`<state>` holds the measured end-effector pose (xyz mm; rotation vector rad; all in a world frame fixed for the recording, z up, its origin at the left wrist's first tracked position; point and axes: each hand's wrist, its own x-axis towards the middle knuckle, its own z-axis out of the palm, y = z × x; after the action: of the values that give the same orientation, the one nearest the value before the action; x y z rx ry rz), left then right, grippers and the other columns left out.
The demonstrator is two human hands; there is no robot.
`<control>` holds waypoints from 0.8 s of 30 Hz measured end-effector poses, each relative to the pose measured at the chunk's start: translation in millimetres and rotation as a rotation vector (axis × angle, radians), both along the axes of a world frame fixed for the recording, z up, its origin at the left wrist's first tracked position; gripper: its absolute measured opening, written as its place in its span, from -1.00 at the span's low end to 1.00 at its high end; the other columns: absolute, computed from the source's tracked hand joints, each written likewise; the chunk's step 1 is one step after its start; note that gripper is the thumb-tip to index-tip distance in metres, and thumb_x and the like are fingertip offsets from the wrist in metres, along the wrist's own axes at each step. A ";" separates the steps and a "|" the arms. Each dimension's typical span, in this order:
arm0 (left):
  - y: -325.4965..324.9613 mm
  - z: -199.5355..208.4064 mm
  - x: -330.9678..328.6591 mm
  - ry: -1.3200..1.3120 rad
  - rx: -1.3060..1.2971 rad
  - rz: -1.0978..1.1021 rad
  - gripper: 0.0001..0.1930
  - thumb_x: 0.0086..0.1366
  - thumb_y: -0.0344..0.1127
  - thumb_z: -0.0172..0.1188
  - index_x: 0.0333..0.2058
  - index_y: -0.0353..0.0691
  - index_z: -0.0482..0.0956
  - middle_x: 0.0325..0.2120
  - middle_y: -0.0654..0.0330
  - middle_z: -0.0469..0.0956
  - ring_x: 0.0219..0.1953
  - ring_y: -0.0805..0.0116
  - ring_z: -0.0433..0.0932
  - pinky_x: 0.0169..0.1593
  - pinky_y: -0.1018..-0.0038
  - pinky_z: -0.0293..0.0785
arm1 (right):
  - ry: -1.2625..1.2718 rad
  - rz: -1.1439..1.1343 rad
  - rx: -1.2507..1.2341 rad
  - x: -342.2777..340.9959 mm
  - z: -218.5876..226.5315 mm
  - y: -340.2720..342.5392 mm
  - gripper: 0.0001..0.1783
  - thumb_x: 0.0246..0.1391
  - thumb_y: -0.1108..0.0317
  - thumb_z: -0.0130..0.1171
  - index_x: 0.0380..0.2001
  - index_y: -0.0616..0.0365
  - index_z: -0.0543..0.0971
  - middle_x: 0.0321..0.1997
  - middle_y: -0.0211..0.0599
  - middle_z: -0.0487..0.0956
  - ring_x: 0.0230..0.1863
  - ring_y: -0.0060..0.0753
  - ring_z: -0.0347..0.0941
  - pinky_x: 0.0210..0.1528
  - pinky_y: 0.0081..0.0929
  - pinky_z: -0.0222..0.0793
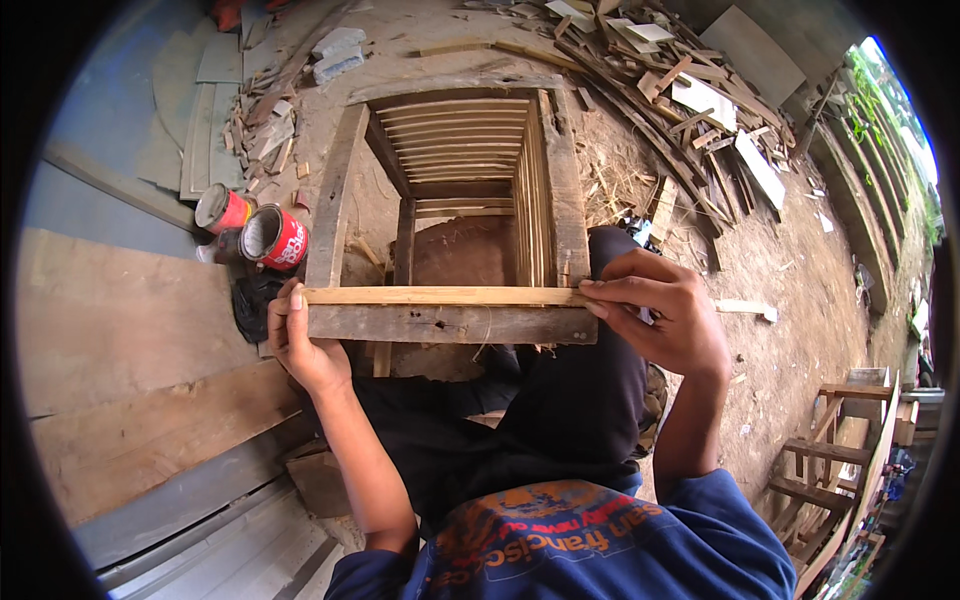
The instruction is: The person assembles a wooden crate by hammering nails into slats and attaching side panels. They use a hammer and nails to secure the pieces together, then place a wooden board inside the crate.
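A wooden frame box with slatted sides stands in front of my knees, its open face toward me. Across its near opening lies a pale wooden slat, along the inner edge of the weathered front rail. My left hand pinches the slat's left end, thumb and fingers at the frame's left corner. At the other end, my right hand grips the slat's tip between thumb and fingers, beside the frame's right corner. Thin pale slats line the far side and right side of the box.
Red paint cans stand left of the box. Broad wooden boards lie at the left. A heap of scrap wood covers the ground at the far right. Another wooden frame stands at the lower right.
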<state>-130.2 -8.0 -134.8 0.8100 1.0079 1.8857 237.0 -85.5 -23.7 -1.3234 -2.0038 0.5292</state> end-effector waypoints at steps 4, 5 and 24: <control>-2.9 -2.5 3.5 0.018 -0.015 0.084 -0.74 0.44 -0.23 0.20 -0.29 -0.36 0.65 -0.10 0.10 0.62 -0.03 0.34 0.54 0.14 0.34 0.42 | -0.040 -0.044 0.006 -1.9 5.4 -1.5 -0.67 -0.04 0.63 0.37 -0.14 0.18 0.75 -0.27 -0.21 0.63 -0.34 -0.39 0.58 -0.29 -0.48 0.48; -3.6 -3.3 4.8 -0.028 -0.047 0.128 -0.64 0.49 -0.15 0.15 -0.25 -0.40 0.67 -0.11 0.07 0.62 -0.03 0.32 0.54 0.15 0.33 0.41 | -0.031 -0.044 -0.023 -2.7 6.3 -1.1 -0.69 -0.04 0.62 0.39 -0.15 0.20 0.75 -0.28 -0.21 0.63 -0.35 -0.39 0.57 -0.30 -0.49 0.47; -4.1 11.1 1.9 0.100 0.048 -0.037 -0.92 0.31 -0.51 0.27 -0.35 -0.24 0.54 -0.13 0.18 0.58 -0.06 0.46 0.48 0.14 0.45 0.35 | 0.094 -0.088 -0.008 -12.4 -4.0 -2.0 -0.80 0.02 0.60 0.38 -0.24 0.22 0.72 -0.31 -0.24 0.62 -0.34 -0.31 0.62 -0.30 -0.43 0.52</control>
<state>-128.3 -12.1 -123.7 0.9524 1.0046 1.8600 224.6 -87.5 -27.7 -1.3592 -1.8603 0.5495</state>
